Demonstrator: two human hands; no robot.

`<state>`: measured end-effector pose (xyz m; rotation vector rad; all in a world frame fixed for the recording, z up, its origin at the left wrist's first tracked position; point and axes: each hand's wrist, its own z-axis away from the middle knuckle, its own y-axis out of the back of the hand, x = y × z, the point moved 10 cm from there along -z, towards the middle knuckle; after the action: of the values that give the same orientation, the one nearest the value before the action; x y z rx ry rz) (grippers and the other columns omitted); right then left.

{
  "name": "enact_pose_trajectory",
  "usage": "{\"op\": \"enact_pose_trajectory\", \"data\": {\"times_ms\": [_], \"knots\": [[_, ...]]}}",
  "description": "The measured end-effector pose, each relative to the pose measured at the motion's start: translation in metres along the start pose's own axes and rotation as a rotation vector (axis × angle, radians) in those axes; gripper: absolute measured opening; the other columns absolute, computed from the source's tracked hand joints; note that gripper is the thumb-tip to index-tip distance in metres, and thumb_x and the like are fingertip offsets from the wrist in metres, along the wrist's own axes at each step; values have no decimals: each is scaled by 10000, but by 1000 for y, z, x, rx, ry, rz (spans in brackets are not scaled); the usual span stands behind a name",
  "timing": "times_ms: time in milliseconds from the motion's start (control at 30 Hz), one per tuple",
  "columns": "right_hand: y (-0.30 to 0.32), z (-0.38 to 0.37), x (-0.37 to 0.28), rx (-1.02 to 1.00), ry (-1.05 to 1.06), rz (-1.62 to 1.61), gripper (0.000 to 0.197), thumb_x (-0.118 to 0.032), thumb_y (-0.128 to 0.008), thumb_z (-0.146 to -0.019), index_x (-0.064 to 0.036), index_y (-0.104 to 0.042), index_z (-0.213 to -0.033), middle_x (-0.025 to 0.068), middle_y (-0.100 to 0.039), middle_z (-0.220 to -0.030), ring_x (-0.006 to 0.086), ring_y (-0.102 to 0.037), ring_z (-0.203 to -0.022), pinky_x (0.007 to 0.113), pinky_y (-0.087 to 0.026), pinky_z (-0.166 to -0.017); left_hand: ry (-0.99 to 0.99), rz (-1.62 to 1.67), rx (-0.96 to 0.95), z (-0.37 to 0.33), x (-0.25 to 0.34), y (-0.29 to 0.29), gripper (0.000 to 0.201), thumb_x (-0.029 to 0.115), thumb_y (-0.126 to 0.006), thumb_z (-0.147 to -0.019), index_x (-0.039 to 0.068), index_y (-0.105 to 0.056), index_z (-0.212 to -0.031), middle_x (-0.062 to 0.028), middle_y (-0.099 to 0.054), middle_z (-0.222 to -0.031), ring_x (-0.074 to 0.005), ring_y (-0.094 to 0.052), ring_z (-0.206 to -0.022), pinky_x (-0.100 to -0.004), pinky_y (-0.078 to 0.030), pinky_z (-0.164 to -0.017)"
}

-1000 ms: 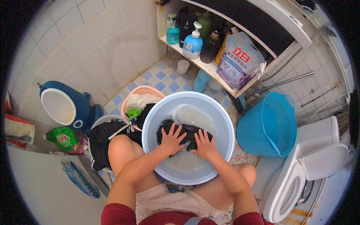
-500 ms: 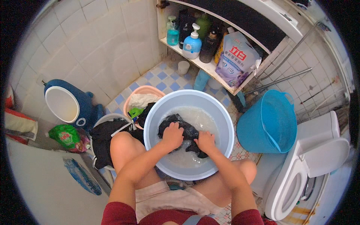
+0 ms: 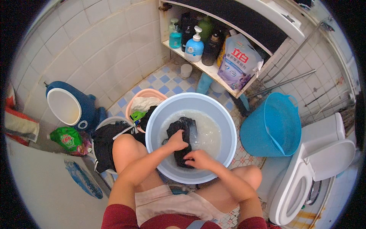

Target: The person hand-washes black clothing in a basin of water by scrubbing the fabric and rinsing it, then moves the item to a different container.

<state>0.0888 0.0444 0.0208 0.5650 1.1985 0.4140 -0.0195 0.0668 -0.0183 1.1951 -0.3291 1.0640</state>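
Note:
A light blue wash basin (image 3: pixel 152 160) stands between my knees with cloudy, sudsy water in it. In the water lies a wet, bunched black garment (image 3: pixel 178 160), its exact kind not clear. My left hand (image 3: pixel 177 141) grips it around the middle, fingers partly hidden in the folds. Lower down and to the right, my right hand (image 3: pixel 199 159) pinches the garment's edge with curled fingers. The cloth stretches up and down the left half of the basin.
A peach basin (image 3: pixel 150 92) and a tub of dark clothes (image 3: pixel 105 139) stand left, beside a blue potty-like seat (image 3: pixel 91 103). On the right are a blue bucket (image 3: pixel 253 131) and a toilet (image 3: pixel 293 194). Bottles (image 3: pixel 194 49) and a detergent pouch (image 3: pixel 238 63) fill the low shelf.
The black garment has turned from lying across the basin to running lengthwise at its left. My right hand has moved left and nearer to me; my left hand stays close to its place.

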Motion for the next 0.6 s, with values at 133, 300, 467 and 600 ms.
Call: {"op": "enact_pose_trajectory", "data": {"times_ms": [133,300,467,600], "knots": [[77,7,36,291,-332,170,516,-150,-727,-649,-95,-554,-1132,181,-583,-1068,349,-556,-990,403,-452,-834,-193,95,-104,11,49,28,651,126,-635,-611,-10,-423,-1211,-222,-516,-1148,-321,-503,-1091,-346,-386,-941],[105,2,3,502,83,15,564,-105,-741,-600,-83,-550,-1130,188,-498,-1194,350,-418,-1175,409,-369,-964,-638,279,-393,59,134,45,582,94,-592,-602,56,-446,-1164,-121,-526,-1073,-233,-504,-1034,-324,-369,-937],[127,6,25,350,-181,-561,331,-27,-671,-652,-5,-570,-966,101,-601,-913,187,-577,-899,316,-464,-778,-528,459,-197,47,110,98,541,96,-666,-680,55,-449,-1174,-97,-521,-1118,-176,-494,-1064,-334,-383,-933],[137,4,44,535,-147,-568,249,-22,-641,-678,12,-545,-905,71,-598,-817,149,-574,-788,277,-460,-698,-475,266,-46,17,78,67,543,120,-696,-698,41,-463,-1182,-138,-565,-1073,-269,-557,-996,-338,-420,-898]]}}
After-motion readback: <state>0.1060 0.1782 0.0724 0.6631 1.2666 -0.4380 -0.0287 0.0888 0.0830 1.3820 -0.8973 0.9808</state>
